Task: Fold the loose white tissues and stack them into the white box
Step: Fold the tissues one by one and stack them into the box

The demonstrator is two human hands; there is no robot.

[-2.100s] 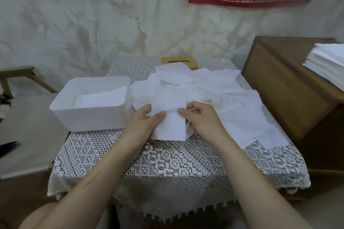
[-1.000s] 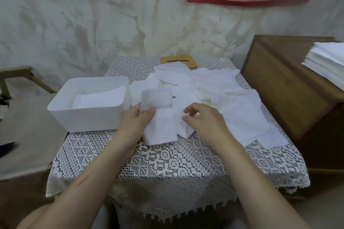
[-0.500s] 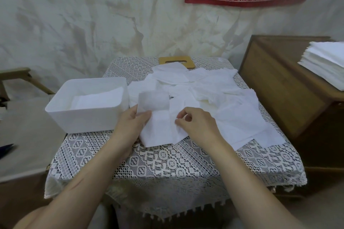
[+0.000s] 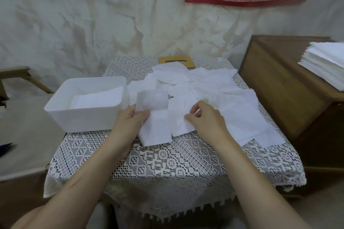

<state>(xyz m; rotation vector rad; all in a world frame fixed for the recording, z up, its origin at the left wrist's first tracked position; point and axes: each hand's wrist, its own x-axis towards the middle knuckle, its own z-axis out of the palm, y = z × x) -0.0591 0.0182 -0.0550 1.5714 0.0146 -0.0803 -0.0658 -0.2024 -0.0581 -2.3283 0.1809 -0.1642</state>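
Note:
My left hand [image 4: 130, 122] pinches a folded white tissue [image 4: 154, 117] just right of the white box [image 4: 87, 117]; its upper end stands lifted while its lower end lies on the lace cloth. Folded tissues [image 4: 96, 98] lie inside the box. My right hand [image 4: 206, 121] rests on the near edge of the loose tissue pile [image 4: 214, 96], thumb and forefinger pinching a sheet of it. The pile spreads over the middle and right of the table.
A lace-covered small table [image 4: 167, 163] carries everything. A wooden board [image 4: 176, 61] lies at its far edge. To the right stands a wooden cabinet [image 4: 279, 83] with a stack of white tissues [image 4: 327, 63]. A wooden chair arm [image 4: 18, 74] is at left.
The tissue was folded in front of me with both hands, then my left hand drew it leftward and lifted its top. My right hand let go and moved onto the pile.

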